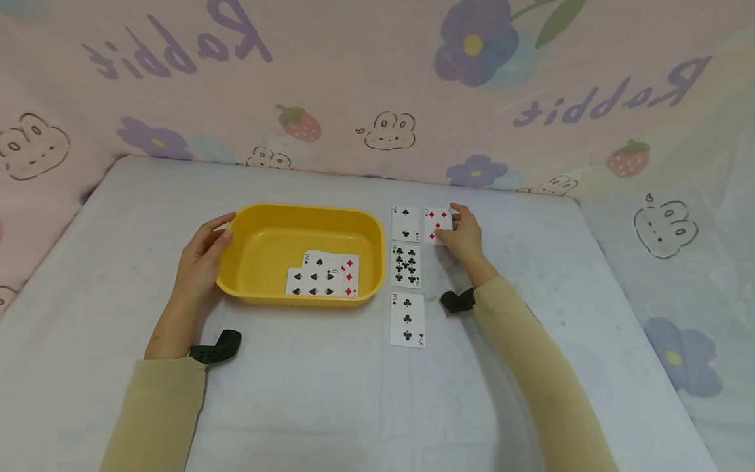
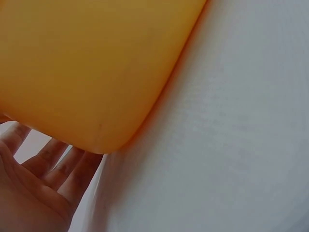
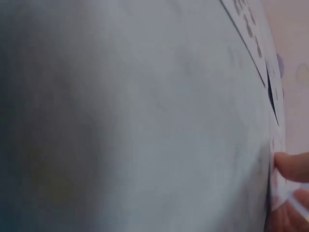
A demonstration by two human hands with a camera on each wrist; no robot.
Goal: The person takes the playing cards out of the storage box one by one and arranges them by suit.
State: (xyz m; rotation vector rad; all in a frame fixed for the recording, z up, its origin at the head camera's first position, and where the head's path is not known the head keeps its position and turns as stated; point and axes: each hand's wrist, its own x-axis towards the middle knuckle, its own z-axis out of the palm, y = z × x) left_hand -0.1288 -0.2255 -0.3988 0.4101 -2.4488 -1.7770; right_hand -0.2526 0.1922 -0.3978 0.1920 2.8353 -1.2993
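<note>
My right hand (image 1: pixel 464 237) is at the five of diamonds (image 1: pixel 438 217), with the thumb over its face and the fingers at its right edge. In the right wrist view, the thumb (image 3: pixel 292 166) and fingers pinch that card. My left hand (image 1: pixel 199 265) rests against the left end of a yellow plastic basin (image 1: pixel 301 211), its fairly straight fingers touching the outer wall. Left of the five lies the two of clubs (image 1: pixel 405 223). Below it are the nine of clubs (image 1: pixel 406 265) and the three of clubs (image 1: pixel 407 319), all face up.
Several face-up cards (image 1: pixel 319 275), spades and diamonds, overlap inside the basin near its front wall. A white cloth (image 1: pixel 307 393) covers the table. Behind it hangs a pink curtain (image 1: pixel 330 59) with rabbits and flowers. Black wrist devices (image 1: pixel 215 347) sit at both cuffs.
</note>
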